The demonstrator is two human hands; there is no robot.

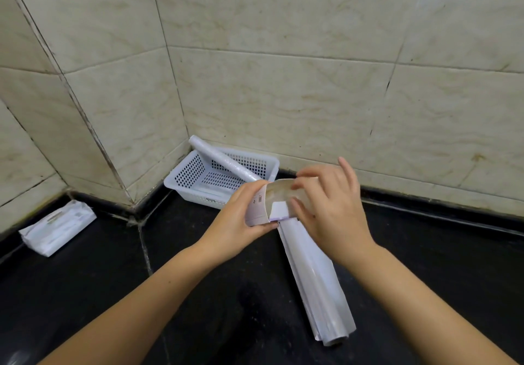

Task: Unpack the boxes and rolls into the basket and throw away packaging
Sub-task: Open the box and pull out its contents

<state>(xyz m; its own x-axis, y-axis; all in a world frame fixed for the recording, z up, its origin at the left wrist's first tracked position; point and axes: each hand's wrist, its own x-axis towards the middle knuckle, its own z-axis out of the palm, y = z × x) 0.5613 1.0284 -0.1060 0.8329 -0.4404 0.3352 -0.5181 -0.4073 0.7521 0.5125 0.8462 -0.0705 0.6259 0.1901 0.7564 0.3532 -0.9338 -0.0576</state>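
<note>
A pale cardboard box (262, 204) with its end flaps open is held over the black counter. My left hand (241, 217) grips its left side. My right hand (329, 206) pinches the opened top flap, fingers curled over the box end. Below the box, a roll in shiny plastic wrap (317, 285) lies on the counter, pointing toward me. A white perforated basket (190, 172) sits in the wall corner, and a white roll (224, 160) leans diagonally across it, one end sticking above the rim.
A white wrapped packet (58, 227) lies on the black counter (99, 274) at the far left against the wall. Beige tiled walls (283, 81) close off the back and left side.
</note>
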